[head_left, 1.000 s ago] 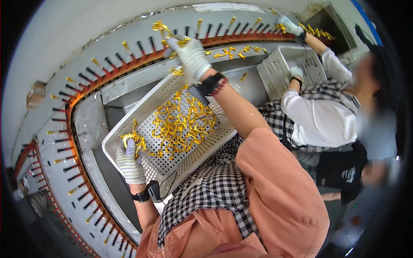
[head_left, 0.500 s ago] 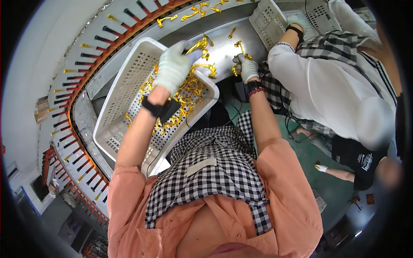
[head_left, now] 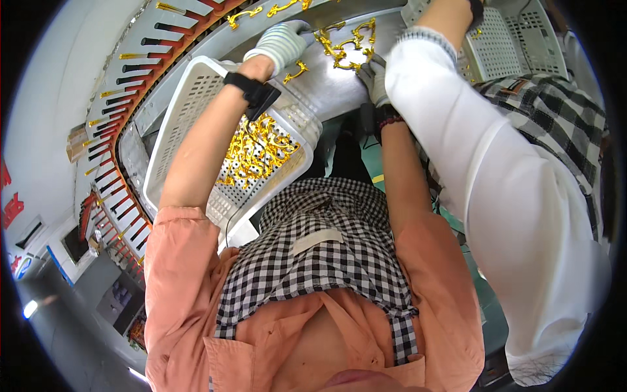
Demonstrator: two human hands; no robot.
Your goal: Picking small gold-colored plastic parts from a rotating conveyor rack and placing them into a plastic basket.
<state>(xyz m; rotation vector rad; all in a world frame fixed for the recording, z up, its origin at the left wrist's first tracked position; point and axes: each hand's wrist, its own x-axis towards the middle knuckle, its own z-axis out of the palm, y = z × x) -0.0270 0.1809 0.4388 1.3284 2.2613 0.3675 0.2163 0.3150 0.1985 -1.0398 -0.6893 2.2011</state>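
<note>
Curved, ornate gold handles [head_left: 346, 63] lie in a loose cluster on the metal worktop. My right hand [head_left: 375, 81], in a pale glove with grey fingertips, is at the cluster's right side, its thumb and finger closed about the end of one handle. A co-worker's white sleeve partly covers that hand. My left hand [head_left: 277, 47], in a striped white glove, is over the worktop beyond the basket, fingers reaching right and nothing visible in them. Just below it lies a single gold handle [head_left: 297, 72]. Many more handles [head_left: 261, 153] fill part of the white perforated basket [head_left: 186, 98] under my left forearm.
A curved rack with rows of dark and gold-tipped brushes [head_left: 140, 68] runs along the left. More gold handles [head_left: 245, 16] lie on the ledge ahead. The co-worker's white sleeve [head_left: 483, 150] crosses close on my right, before another white basket [head_left: 499, 49].
My left hand has moved up from over the basket and no longer shows handles in it. More handles are together on the worktop. The co-worker's arm has come across nearer my right hand.
</note>
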